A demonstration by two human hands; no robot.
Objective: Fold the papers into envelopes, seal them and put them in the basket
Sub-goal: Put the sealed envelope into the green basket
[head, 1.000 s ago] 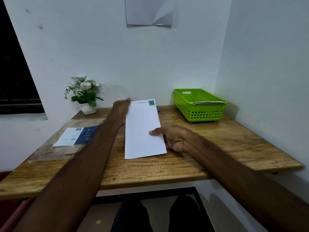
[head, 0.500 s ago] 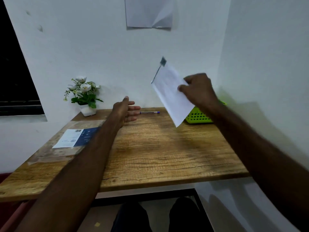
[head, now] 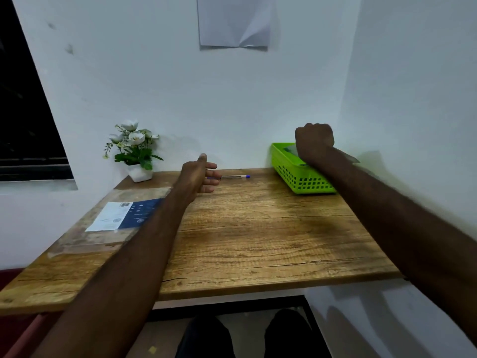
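We see the envelope (head: 291,150) lying partly inside the green basket (head: 299,177) at the table's (head: 258,228) far right corner. Our right hand (head: 314,140) above it has curled fingers; whether it grips the envelope, we cannot tell. Our left hand (head: 197,178) hangs relaxed near a pen (head: 236,176).

Wooden table (head: 258,241) stands in a white-walled corner (head: 258,99). Dark window (head: 23,99) is left of the left hand (head: 197,177). Potted flowers (head: 134,148) sit beyond it, a creased wall sheet (head: 233,21) above.
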